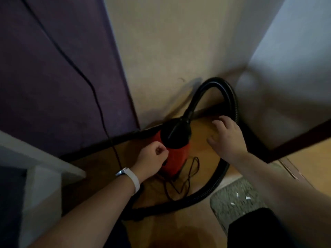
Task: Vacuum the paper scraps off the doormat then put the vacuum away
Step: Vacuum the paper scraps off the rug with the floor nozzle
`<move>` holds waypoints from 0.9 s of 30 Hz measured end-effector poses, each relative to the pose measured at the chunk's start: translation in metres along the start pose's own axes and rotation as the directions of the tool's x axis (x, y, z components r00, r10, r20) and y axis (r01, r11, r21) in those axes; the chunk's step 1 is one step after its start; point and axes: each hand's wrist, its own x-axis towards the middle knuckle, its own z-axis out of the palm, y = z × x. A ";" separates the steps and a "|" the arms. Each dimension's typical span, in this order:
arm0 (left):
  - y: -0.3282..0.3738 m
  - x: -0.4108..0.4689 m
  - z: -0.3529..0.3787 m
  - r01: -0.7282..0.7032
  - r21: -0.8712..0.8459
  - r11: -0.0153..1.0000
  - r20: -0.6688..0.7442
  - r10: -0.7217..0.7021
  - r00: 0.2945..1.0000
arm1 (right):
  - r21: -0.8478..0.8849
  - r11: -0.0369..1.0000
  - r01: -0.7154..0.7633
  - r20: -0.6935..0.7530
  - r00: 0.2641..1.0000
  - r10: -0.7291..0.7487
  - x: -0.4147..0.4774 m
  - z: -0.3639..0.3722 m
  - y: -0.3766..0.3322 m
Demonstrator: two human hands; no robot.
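A red canister vacuum (176, 158) with a black top stands on the wooden floor in the wall corner. Its black ribbed hose (217, 86) arches up against the wall and loops round over the floor. My left hand (154, 155), with its fingers curled, is against the vacuum's left side; I cannot tell whether it grips anything. My right hand (227, 138) hovers with spread fingers to the right of the vacuum, close to the hose. A grey doormat (232, 204) at the lower right carries white paper scraps (248, 197).
A black power cord (93, 90) runs down the purple wall (53, 68) to the floor and coils beside the vacuum. A white ledge (35, 154) juts in at the left. A dark-edged door or panel (286, 144) stands at the right.
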 end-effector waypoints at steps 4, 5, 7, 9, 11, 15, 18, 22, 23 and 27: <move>0.005 0.009 0.053 -0.021 -0.016 1.000 0.157 0.023 0.987 | 0.292 0.919 -0.266 -0.115 0.944 0.309 -0.025 0.025 0.030; 0.006 0.011 0.065 -0.025 -0.017 1.000 0.182 0.028 0.983 | 0.442 0.828 -0.345 -0.035 0.916 0.400 -0.028 0.030 0.034; 0.005 0.015 0.086 -0.032 -0.012 0.999 0.208 0.034 0.978 | 0.601 0.640 -0.480 0.201 0.865 0.460 -0.030 0.039 0.041; 0.002 0.020 0.101 -0.024 -0.010 1.000 0.242 0.025 0.970 | 0.595 0.602 -0.533 0.365 0.846 0.388 -0.032 0.040 0.045; 0.000 0.024 0.112 -0.005 -0.029 1.000 0.309 0.014 0.951 | 0.603 0.621 -0.501 0.391 0.864 0.317 -0.034 0.039 0.046; 0.010 0.021 0.142 0.035 0.003 0.999 0.503 -0.031 0.864 | 0.748 0.497 -0.440 0.318 0.894 0.315 -0.032 0.024 0.045; 0.025 0.010 0.163 0.151 -0.076 0.986 0.621 -0.071 0.781 | 0.795 0.465 -0.389 0.249 0.909 0.335 -0.035 0.016 0.051; 0.043 0.002 0.179 0.004 -0.051 0.999 0.635 0.029 0.772 | 0.832 0.419 -0.365 0.210 0.905 0.371 -0.040 0.009 0.061; 0.047 0.000 0.181 -0.004 -0.082 0.997 0.623 0.055 0.780 | 0.842 0.402 -0.359 0.204 0.903 0.379 -0.041 0.006 0.064; 0.071 -0.011 0.188 0.008 -0.181 0.983 0.674 0.118 0.730 | 0.864 0.372 -0.338 0.183 0.901 0.393 -0.046 -0.007 0.067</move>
